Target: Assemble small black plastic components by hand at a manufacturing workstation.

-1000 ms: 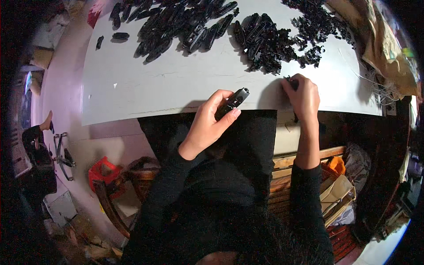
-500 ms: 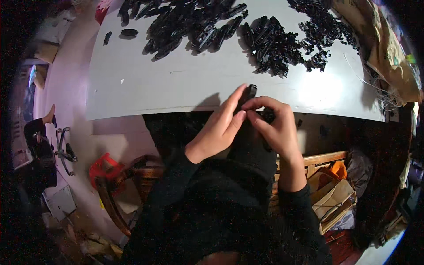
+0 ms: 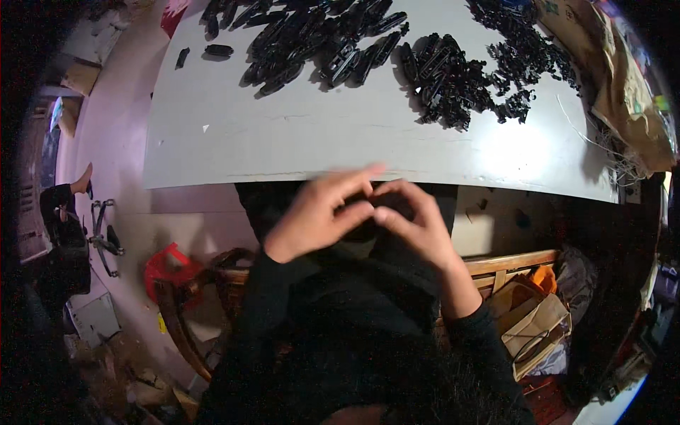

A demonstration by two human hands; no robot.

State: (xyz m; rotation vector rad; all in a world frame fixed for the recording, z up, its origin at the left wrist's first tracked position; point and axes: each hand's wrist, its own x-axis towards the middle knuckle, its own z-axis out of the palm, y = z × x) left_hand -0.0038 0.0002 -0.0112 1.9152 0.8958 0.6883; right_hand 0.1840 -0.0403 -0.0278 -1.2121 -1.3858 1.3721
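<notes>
Table (image 3: 283, 149): white, beyond both grips. Long parts (image 3: 304, 42): black, heaped, well ahead of the left grip. Small parts (image 3: 531, 64): black, spread, well ahead and to the right of the right grip. Middle heap (image 3: 443, 78): black, between those two, ahead of the right grip. Left grip (image 3: 319, 212): blurred, fingers stretched towards the right, thumb apart below them; hold cannot be told. Right grip (image 3: 423, 230): thumb and forefinger curved into a loose ring, tips close by the left grip's; hold likewise cannot be told. Change: the black piece showing between the grips half a second ago is now out of sight, perhaps hidden by the fingers; whether the two-handed fitting or handling is finished cannot be judged. Loose pieces (image 3: 219, 50): two, black, far ahead and left of the left grip.
</notes>
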